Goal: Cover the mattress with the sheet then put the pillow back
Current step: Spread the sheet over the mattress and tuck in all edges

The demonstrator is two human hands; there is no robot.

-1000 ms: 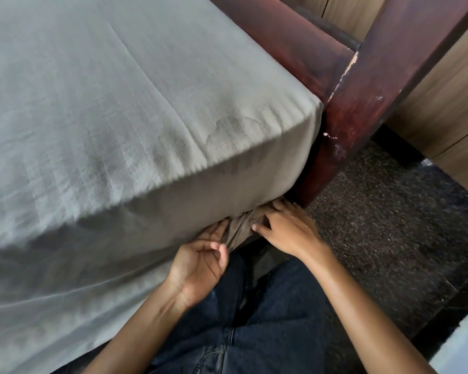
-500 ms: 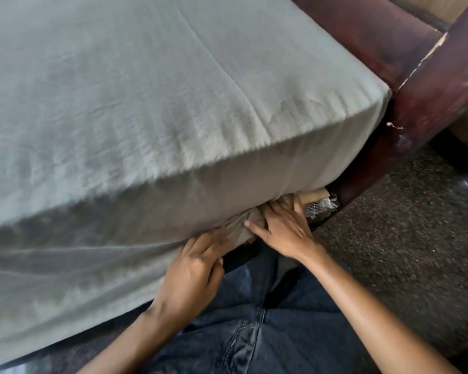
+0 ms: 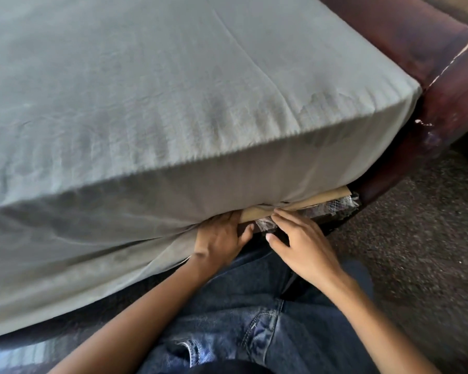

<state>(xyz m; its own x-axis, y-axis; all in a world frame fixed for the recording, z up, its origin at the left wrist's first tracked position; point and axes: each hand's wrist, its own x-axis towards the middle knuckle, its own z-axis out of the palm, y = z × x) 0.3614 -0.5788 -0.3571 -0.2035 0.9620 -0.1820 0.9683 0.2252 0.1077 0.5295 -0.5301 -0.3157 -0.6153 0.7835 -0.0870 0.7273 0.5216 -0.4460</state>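
Listing one grey-green sheet [image 3: 173, 103], drawn smooth over the top and near side of one mattress [image 3: 254, 174], filling the upper left and centre of the frame; its lower edge gathers into a small bunch at lower centre. Two hands, bare. Left hand [image 3: 220, 238], lower centre: back upward, fingers laid straight and close together against the sheet's lower edge, tips hidden beneath the fabric, thumb stretched out to the right. Right hand [image 3: 304, 249], just beside it on the right: fingers loosely spread and slightly bent, fingertips [image 3: 277, 211] touching the bunched fabric, gripping nothing. One tan board [image 3: 322, 198], a strip showing beneath the mattress's right corner. One patch of crinkled clear plastic wrap [image 3: 335, 209], directly under that strip. One dark red wooden bed frame [image 3: 430, 103], upper right, chipped pale along one joint. One pair of blue jeans [image 3: 241, 319], bottom centre, between the forearms. One dark speckled carpet [image 3: 416, 252], right side and lower right.
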